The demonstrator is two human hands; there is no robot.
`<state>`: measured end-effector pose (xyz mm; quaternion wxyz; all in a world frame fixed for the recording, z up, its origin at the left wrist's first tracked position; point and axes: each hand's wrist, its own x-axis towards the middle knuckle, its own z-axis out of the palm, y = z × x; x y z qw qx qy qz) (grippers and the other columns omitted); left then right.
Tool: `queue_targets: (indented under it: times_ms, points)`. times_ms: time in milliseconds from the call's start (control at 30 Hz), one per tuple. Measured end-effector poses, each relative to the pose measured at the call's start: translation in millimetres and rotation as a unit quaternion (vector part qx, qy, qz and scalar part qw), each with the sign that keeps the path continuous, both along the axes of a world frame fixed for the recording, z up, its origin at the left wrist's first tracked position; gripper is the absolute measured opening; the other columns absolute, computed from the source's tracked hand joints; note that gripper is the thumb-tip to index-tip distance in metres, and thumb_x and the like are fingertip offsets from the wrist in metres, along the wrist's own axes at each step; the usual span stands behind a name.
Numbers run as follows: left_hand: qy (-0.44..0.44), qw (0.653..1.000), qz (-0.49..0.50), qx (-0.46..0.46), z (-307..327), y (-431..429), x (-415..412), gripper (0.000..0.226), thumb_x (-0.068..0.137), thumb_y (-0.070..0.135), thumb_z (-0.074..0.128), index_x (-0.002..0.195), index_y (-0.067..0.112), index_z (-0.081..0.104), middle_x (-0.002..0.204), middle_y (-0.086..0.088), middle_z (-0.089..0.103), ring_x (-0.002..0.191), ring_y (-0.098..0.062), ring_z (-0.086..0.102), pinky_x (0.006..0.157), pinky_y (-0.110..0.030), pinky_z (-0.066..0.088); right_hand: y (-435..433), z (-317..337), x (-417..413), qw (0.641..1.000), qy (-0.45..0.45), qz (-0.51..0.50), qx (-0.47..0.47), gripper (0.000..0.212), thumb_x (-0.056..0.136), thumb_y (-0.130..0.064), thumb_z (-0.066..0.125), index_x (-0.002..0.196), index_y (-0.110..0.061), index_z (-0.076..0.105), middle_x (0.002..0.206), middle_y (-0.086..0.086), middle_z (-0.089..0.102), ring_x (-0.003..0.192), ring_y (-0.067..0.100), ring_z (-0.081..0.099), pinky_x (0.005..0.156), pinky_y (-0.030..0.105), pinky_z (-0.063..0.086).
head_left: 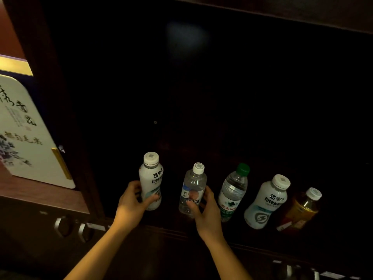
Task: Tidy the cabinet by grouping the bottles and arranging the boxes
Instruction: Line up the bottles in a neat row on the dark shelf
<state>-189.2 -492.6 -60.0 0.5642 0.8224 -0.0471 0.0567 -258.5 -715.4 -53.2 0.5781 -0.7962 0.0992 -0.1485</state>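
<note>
Both hands grip bottles: left (131,201) white bottle (151,178), right (207,211) clear bottle (192,188); cabinet depths black.

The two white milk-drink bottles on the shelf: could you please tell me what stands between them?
In the head view, between the left white bottle and the right white bottle stand a clear white-capped water bottle and a green-capped water bottle.

You're at a dark wooden cabinet (94,138), likely a home or office storage unit. Drink bottles (264,203) line its shelf. Left of the bottles, a gift box (26,128) with calligraphy sits in the next compartment; below it, metal door handles (60,225).
</note>
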Motion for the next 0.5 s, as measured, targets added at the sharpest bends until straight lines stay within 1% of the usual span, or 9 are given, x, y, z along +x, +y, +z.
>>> queue_targets:
  times_ms: [67, 133, 267, 333, 400, 433, 500]
  points:
    - [0.014, 1.000, -0.024, -0.013, 1, 4, 4, 0.064, 0.069, 0.044, 0.079, 0.123, 0.031, 0.046, 0.116, 0.014, 0.055, 0.109, -0.007, 0.053, 0.089, -0.024, 0.046, 0, 0, 1, 1.000, -0.003, 0.006, -0.002, 0.063, 0.091, -0.026, 0.073, 0.144, -0.036, 0.041, 0.130, -0.021, 0.061, 0.119, -0.007, 0.057, 0.099, 0.020, 0.049]
    - [0.032, 0.998, -0.048, -0.030, 2, 8, 8, 0.062, 0.074, 0.034, 0.080, 0.126, 0.028, 0.047, 0.121, 0.010, 0.056, 0.113, -0.009, 0.053, 0.093, -0.028, 0.046, 0, 0, 1, 1.000, -0.003, 0.013, -0.003, 0.064, 0.091, -0.023, 0.072, 0.147, -0.030, 0.042, 0.132, -0.017, 0.062, 0.120, -0.004, 0.058, 0.101, 0.023, 0.049]
    - [0.066, 0.993, -0.092, -0.032, 7, 16, 16, 0.058, 0.082, 0.017, 0.075, 0.133, 0.017, 0.048, 0.132, -0.003, 0.057, 0.123, -0.020, 0.052, 0.100, -0.039, 0.047, -3, 1, 2, 1.000, -0.006, 0.025, -0.007, 0.063, 0.094, -0.019, 0.069, 0.149, -0.029, 0.040, 0.132, -0.016, 0.063, 0.120, -0.003, 0.059, 0.102, 0.023, 0.050]
    - [0.067, 0.992, -0.105, -0.015, 11, 19, 19, 0.055, 0.086, 0.014, 0.071, 0.136, 0.015, 0.048, 0.134, -0.005, 0.051, 0.124, -0.021, 0.050, 0.098, -0.032, 0.045, -4, 0, 3, 0.999, 0.000, 0.033, -0.004, 0.063, 0.095, -0.019, 0.068, 0.149, -0.030, 0.039, 0.133, -0.016, 0.062, 0.122, -0.003, 0.058, 0.103, 0.025, 0.049]
    - [0.052, 0.993, -0.108, 0.010, 14, 22, 22, 0.052, 0.088, 0.011, 0.068, 0.137, 0.011, 0.048, 0.133, -0.006, 0.045, 0.124, -0.021, 0.047, 0.099, -0.028, 0.041, -4, 0, 3, 0.999, 0.003, 0.035, -0.005, 0.062, 0.095, -0.019, 0.067, 0.148, -0.034, 0.038, 0.133, -0.017, 0.062, 0.122, -0.005, 0.057, 0.102, 0.023, 0.049]
    - [0.050, 0.992, -0.114, 0.013, 16, 22, 23, 0.051, 0.089, 0.009, 0.066, 0.137, 0.010, 0.048, 0.133, -0.006, 0.044, 0.125, -0.021, 0.047, 0.100, -0.027, 0.041, -4, -1, 3, 0.999, 0.004, 0.034, -0.005, 0.062, 0.095, -0.018, 0.067, 0.147, -0.035, 0.038, 0.133, -0.018, 0.062, 0.122, -0.005, 0.057, 0.102, 0.022, 0.049]
    - [0.054, 0.990, -0.131, 0.013, 20, 23, 25, 0.049, 0.090, 0.005, 0.064, 0.136, 0.007, 0.048, 0.132, -0.007, 0.046, 0.125, -0.021, 0.048, 0.098, -0.024, 0.041, -4, -2, 4, 0.999, 0.004, 0.032, -0.003, 0.062, 0.095, -0.019, 0.067, 0.149, -0.032, 0.039, 0.132, -0.017, 0.062, 0.122, -0.005, 0.058, 0.102, 0.021, 0.049]
